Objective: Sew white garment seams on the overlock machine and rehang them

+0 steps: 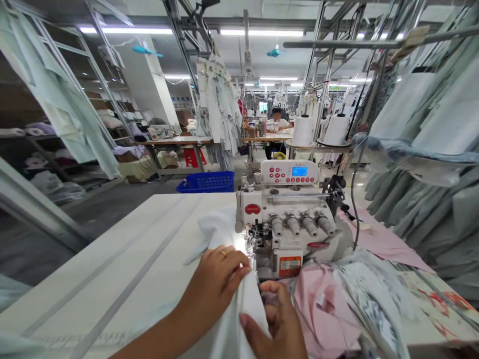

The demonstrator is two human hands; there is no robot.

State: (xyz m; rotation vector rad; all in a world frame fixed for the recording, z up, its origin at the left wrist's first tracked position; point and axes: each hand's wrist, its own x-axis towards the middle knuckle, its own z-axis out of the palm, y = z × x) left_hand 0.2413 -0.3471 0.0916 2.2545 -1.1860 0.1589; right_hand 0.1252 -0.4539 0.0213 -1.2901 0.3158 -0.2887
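A pale, whitish piece of fabric (pixel 249 299) runs from the near table edge up to the needle area of an overlock sewing machine (pixel 284 214). My left hand (pixel 220 274), with a ring on one finger, has its fingers closed on the fabric just before the lit needle area. Nearer to me, my right hand (pixel 279 319) pinches the fabric's right edge between thumb and fingers. More of the pale cloth lies bunched behind and left of the needle. Exactly where the fabric meets the needle is hidden by my left hand and the glare.
Pink fabric (pixel 324 309) and a clear plastic bag (pixel 374 299) lie right of the machine. A blue basket (pixel 205 182) stands behind the table (pixel 123 249). White thread cones (pixel 303 130) rise behind the machine. Garments hang on both sides; a person (pixel 277 122) sits farther back.
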